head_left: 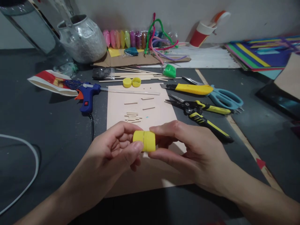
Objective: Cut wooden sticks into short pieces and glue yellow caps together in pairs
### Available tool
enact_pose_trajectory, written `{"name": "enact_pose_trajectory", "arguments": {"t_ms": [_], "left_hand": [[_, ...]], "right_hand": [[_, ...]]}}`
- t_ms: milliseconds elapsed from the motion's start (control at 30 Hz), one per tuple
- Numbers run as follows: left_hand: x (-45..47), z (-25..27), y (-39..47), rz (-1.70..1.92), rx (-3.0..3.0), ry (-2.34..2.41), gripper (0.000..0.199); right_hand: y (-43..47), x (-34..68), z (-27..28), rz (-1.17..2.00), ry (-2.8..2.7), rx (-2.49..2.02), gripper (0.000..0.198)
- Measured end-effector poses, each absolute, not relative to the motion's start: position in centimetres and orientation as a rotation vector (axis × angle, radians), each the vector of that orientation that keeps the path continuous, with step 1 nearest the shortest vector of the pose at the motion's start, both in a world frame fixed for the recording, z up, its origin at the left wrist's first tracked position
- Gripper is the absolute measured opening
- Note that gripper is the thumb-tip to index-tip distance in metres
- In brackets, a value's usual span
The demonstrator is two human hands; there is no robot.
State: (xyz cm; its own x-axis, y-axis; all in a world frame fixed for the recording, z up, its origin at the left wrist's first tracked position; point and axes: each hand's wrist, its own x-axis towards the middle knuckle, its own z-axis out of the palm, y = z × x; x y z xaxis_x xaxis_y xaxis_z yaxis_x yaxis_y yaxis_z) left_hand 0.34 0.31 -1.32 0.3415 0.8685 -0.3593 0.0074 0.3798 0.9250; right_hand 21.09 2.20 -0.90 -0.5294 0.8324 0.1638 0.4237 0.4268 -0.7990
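Two yellow bottle caps (144, 141) are pressed together rim to rim, with a thin seam between them. My left hand (117, 145) pinches the left cap between thumb and fingers. From the right, my right hand (185, 147) grips the other cap with its thumb below and index finger on top. Both hands hover over a pale sheet of paper (117, 106). Short cut sticks (132, 117) lie on the sheet just beyond the caps. Another pair of yellow caps (127, 82) rests at the sheet's far edge, one of them showing its hollow inside.
At left lies a blue glue gun (87, 97) with a long glue stick. Pliers (199, 109), a yellow utility knife (193, 89) and blue-handled scissors (226, 97) lie at right. Behind stand a silver pot (82, 39), clay packets (136, 39) and a red-and-white cup (201, 34).
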Motion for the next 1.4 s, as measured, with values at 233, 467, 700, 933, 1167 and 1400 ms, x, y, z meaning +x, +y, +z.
{"name": "enact_pose_trajectory", "arguments": {"t_ms": [233, 467, 700, 933, 1167, 1400], "left_hand": [[0.0, -0.9, 0.3, 0.667, 1.044, 1.105, 0.02], [-0.4, -0.9, 0.1, 0.734, 1.113, 1.167, 0.036], [0.2, -1.4, 0.4, 0.816, 0.928, 1.162, 0.031], [0.3, -1.5, 0.4, 0.879, 0.825, 1.106, 0.03], [0.2, -2.0, 0.4, 0.888, 0.831, 1.058, 0.024], [0.4, -1.9, 0.4, 0.929, 0.84, 1.087, 0.025]], "right_hand": [[2.1, 21.1, -0.7, 1.069, -2.063, -1.091, 0.024], [2.2, 20.8, -0.8, 1.261, -1.787, -1.154, 0.026], [2.3, 21.0, -1.0, 1.035, -2.028, -1.091, 0.029], [2.4, 21.0, -1.1, 1.023, -2.03, -1.017, 0.024], [2.2, 20.8, -1.1, 0.977, -2.05, -1.064, 0.024], [1.9, 20.9, -1.1, 0.979, -2.067, -1.122, 0.023]]}}
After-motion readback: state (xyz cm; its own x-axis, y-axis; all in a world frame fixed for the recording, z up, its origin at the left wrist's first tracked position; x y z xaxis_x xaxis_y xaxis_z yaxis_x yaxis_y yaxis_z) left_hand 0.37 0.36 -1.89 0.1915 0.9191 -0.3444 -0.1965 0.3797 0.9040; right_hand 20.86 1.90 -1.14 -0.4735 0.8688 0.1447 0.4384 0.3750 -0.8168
